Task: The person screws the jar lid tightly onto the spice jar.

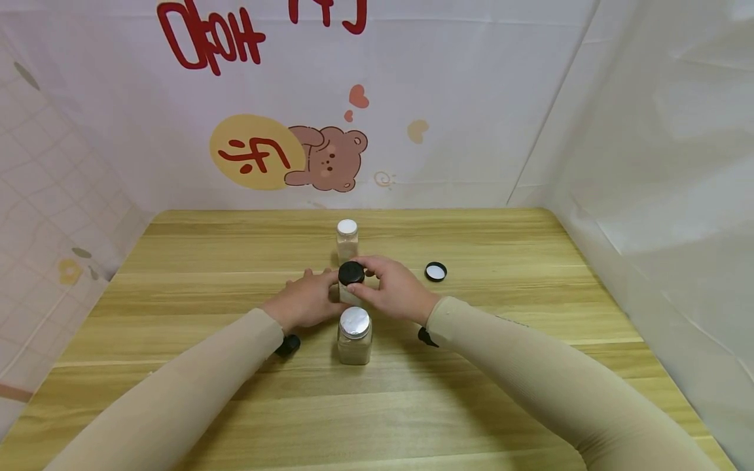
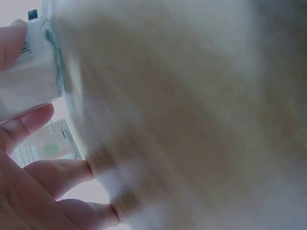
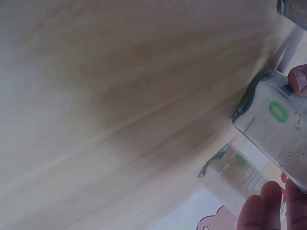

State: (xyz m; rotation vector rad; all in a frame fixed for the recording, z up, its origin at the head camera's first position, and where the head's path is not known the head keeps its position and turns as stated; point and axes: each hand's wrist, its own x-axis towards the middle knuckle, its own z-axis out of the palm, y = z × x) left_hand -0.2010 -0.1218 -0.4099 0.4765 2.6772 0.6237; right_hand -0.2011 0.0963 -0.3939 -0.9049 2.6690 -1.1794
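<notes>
In the head view, a square jar (image 1: 350, 298) of pale powder with a black cap (image 1: 351, 273) stands mid-table. My left hand (image 1: 309, 299) holds its body, thumb on the near side and a finger on the far side. With thumb and fingers, my right hand (image 1: 402, 289) grips the black cap. Both wrist views show the jar's clear body, in the left one the jar (image 2: 31, 79) between thumb and finger. Closer to me is a jar (image 1: 355, 350) with a silver top. Behind the hands stands a smaller-looking jar (image 1: 347, 245) with a white top.
A loose black cap (image 1: 436, 271) lies upside down, white liner showing, to the right of my right hand. The wood-grain table (image 1: 365, 418) meets a printed white backdrop (image 1: 459, 98) at its back, with white sheeting (image 1: 665, 163) along the right side.
</notes>
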